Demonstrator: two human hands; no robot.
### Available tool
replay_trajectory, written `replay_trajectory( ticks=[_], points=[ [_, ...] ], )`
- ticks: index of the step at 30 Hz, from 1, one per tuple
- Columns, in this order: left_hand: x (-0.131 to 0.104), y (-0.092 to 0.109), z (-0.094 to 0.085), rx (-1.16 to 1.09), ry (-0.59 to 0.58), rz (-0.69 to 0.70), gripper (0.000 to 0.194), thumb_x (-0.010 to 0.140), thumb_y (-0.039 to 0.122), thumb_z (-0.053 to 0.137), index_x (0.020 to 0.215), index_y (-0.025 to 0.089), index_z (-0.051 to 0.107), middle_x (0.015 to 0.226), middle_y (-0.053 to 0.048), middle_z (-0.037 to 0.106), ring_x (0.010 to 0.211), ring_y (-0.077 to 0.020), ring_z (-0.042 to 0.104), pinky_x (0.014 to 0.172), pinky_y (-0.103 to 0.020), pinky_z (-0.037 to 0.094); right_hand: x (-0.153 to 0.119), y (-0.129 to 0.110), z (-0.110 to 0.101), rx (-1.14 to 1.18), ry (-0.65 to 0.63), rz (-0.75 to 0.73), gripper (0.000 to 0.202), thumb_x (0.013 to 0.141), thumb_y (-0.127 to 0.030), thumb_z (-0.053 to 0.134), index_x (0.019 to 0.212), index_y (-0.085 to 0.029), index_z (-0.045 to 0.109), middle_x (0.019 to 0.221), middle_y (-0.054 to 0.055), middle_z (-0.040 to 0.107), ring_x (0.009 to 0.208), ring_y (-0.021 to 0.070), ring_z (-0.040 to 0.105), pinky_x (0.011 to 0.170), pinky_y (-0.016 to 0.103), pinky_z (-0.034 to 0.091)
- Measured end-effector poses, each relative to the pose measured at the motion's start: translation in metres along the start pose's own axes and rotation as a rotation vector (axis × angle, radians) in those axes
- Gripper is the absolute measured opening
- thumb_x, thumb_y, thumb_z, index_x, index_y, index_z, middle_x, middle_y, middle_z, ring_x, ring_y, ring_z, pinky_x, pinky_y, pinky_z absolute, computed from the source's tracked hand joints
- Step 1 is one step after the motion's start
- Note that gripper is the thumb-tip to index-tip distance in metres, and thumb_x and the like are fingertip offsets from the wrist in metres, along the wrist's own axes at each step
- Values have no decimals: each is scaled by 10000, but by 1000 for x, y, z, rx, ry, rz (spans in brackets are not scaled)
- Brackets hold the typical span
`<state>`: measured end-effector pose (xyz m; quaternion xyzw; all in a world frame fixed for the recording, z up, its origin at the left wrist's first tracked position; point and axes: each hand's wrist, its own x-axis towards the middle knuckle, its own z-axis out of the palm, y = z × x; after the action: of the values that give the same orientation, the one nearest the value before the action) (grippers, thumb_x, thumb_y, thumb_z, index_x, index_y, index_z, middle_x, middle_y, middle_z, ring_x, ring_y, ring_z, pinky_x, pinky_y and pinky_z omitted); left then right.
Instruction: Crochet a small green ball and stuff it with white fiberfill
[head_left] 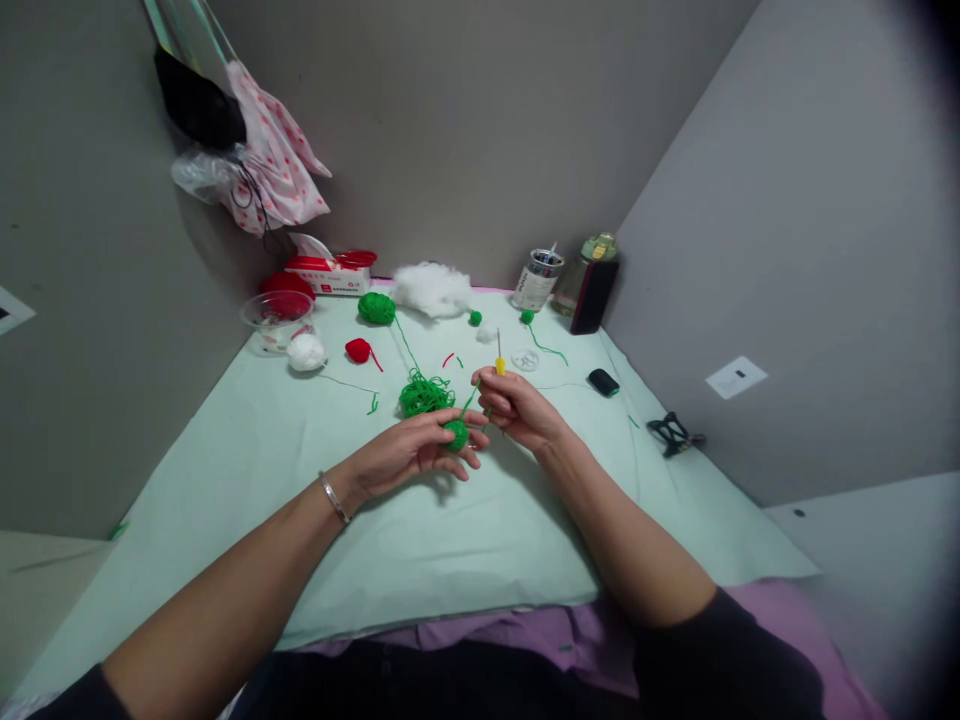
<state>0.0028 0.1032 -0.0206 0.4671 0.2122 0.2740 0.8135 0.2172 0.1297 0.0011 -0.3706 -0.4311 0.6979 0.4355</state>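
Observation:
A small green crocheted ball (pixel 455 435) is pinched between the thumb and fingers of my left hand (pixel 420 445), which wears a silver bracelet (pixel 334 497). My right hand (pixel 517 405) is closed around a crochet hook (pixel 500 365) with a yellow grip, its thin metal shaft pointing up and away. From the ball, a green yarn strand (pixel 471 398) runs up to my right fingers. Just beyond my left hand lies a loose tangle of green yarn (pixel 424 394), joined by a strand to a green yarn ball (pixel 376 309).
White stuffing (pixel 433 289) lies at the back beside a tissue box (pixel 330 277). A clear tub (pixel 277 322), white yarn (pixel 307 352) and red yarn (pixel 358 350) are left. A tin (pixel 538 280), bottle (pixel 598 262), dark phone-like slab (pixel 595 298) and black case (pixel 603 382) are right.

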Motion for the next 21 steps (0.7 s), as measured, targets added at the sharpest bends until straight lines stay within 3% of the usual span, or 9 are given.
replay_trajectory(
  ticks=[6, 10, 14, 21],
  points=[
    [-1, 2, 0, 2, 33, 42, 241, 945, 301, 712, 1125, 144, 740, 1068, -108, 735, 712, -147, 676, 640, -293, 550, 1, 1, -1, -12, -14, 9, 296, 803, -423, 826, 874, -175, 680, 479, -136, 256, 482, 64, 94, 435, 199, 99],
    [-1, 4, -1, -6, 86, 70, 297, 916, 277, 772, 1188, 161, 745, 1095, -90, 738, 780, -139, 682, 732, -290, 561, 0, 0, -1, -10, -19, 9, 316, 806, -432, 830, 830, -181, 640, 480, -138, 260, 497, 68, 90, 440, 197, 110],
    [-1, 5, 1, -24, 108, 68, 345, 947, 331, 741, 1229, 133, 737, 1113, -134, 758, 858, -180, 712, 826, -339, 577, 0, -3, -2, -19, -21, -5, 417, 803, -467, 829, 707, -209, 516, 476, -134, 249, 499, 70, 84, 437, 201, 99],
    [-2, 3, 2, 6, 137, 69, 330, 923, 356, 778, 1181, 157, 730, 1122, -111, 766, 785, -145, 703, 746, -291, 567, 1, -13, -13, -93, -29, 6, 480, 789, -522, 844, 654, -210, 505, 446, -115, 303, 474, 62, 133, 434, 195, 123]
  ],
)
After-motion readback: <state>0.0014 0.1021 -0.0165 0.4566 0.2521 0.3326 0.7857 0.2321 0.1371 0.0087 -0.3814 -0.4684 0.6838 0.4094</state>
